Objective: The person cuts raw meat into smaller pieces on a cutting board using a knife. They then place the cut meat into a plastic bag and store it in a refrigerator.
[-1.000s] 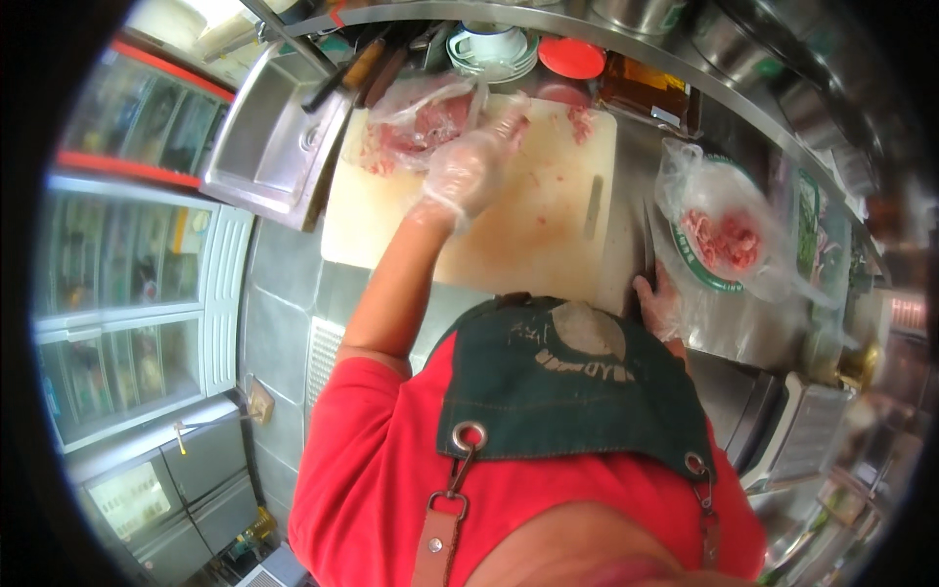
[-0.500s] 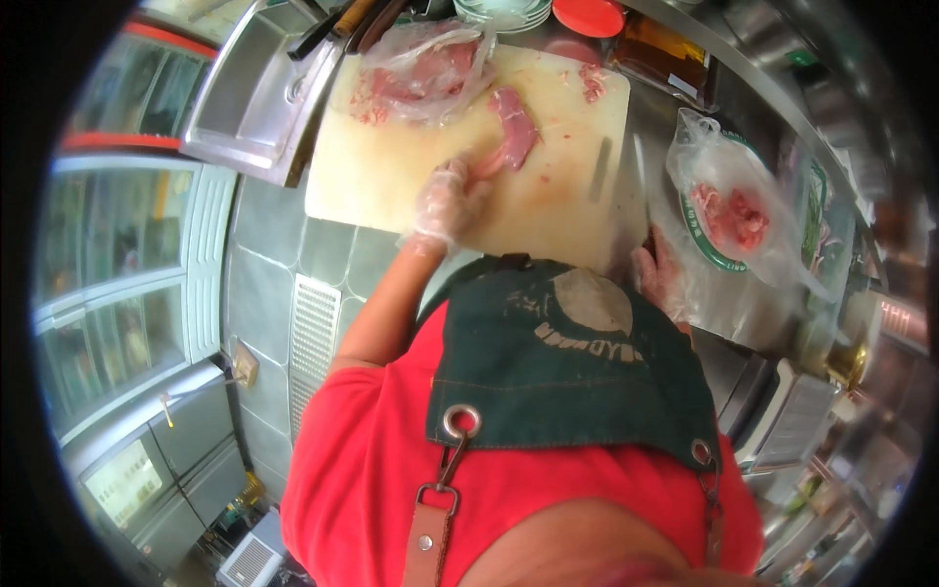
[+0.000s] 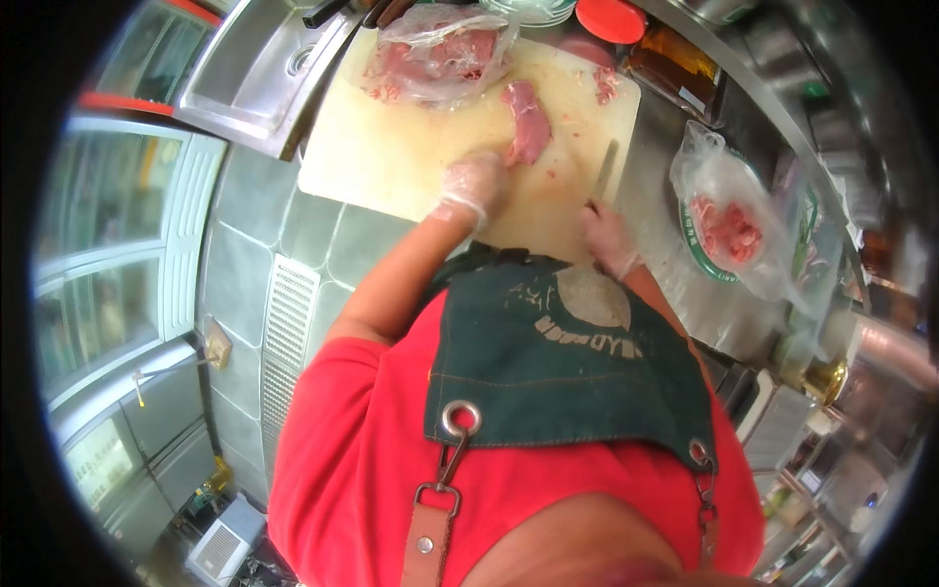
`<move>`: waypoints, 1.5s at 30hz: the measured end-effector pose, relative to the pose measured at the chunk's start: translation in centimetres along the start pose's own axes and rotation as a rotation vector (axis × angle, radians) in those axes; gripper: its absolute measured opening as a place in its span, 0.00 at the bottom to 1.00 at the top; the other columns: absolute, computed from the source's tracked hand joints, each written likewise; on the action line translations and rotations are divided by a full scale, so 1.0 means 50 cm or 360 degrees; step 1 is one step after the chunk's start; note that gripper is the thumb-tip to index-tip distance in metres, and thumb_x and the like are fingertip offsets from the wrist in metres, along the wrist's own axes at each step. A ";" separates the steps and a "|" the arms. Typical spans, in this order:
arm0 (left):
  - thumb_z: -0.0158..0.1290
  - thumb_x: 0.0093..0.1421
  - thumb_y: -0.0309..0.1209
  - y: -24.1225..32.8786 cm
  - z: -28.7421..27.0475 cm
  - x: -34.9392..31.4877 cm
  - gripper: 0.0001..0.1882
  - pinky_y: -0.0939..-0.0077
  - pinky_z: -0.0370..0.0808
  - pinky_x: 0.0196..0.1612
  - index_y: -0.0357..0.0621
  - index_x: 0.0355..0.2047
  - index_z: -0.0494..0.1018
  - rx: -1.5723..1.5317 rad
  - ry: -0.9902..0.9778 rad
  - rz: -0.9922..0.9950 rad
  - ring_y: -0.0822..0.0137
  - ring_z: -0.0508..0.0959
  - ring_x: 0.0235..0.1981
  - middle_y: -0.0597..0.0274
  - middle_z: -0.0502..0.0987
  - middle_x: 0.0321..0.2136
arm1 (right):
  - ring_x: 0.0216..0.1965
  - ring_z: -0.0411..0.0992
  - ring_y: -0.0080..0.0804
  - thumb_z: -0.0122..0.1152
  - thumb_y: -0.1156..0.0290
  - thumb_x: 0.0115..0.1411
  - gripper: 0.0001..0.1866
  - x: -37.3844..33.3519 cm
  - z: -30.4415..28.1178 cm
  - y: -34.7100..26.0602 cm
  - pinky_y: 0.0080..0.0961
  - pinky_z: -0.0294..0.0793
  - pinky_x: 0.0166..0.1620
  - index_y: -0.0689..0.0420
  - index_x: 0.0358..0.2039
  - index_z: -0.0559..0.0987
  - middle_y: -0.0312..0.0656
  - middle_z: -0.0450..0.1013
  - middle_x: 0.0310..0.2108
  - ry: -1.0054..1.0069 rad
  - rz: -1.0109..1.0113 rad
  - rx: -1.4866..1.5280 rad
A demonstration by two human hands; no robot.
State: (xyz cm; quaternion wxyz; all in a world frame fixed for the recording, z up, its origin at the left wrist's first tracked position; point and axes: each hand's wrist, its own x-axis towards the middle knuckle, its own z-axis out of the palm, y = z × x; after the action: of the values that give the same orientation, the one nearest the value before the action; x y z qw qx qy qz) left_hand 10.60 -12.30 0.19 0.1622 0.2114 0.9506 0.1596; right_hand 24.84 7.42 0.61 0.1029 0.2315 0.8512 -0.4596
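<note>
A long strip of red meat (image 3: 529,125) lies on the pale cutting board (image 3: 381,161). My left hand (image 3: 473,182), in a clear plastic glove, is closed at the strip's near end; its fingertips are partly hidden. To the right, a knife (image 3: 606,168) points away from me over the board's right part. My right hand (image 3: 608,238), also gloved, is closed around the knife's handle at the board's near right edge. Behind the strip, a clear plastic bag (image 3: 445,93) with more meat rests on the board.
Meat scraps (image 3: 604,86) sit at the board's far right corner. On the steel counter, a green-rimmed plate (image 3: 693,240) carries a bag of meat pieces (image 3: 729,230). A steel sink (image 3: 249,88) is at the far left. A red lid (image 3: 611,18) and stacked plates (image 3: 533,8) are behind.
My right hand has come in from beside the counter to the knife's handle. The left hand stays at the meat's near end, its fingers now more tucked in. The view has shifted slightly.
</note>
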 end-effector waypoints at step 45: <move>0.40 0.62 0.41 0.026 -0.016 -0.066 0.20 0.56 0.74 0.46 0.41 0.36 0.78 0.0000 -0.0172 -0.0258 0.46 0.80 0.39 0.41 0.79 0.37 | 0.38 0.74 0.56 0.46 0.62 0.62 0.14 0.034 0.051 -0.088 0.47 0.72 0.41 0.56 0.41 0.73 0.55 0.75 0.32 -0.0036 -0.0171 -0.0401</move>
State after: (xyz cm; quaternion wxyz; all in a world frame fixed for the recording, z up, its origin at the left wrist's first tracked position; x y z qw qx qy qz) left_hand 13.60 -12.87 2.19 0.2257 0.1420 0.9544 0.1342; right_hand 21.11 3.75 1.79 0.1159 0.1656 0.9121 -0.3566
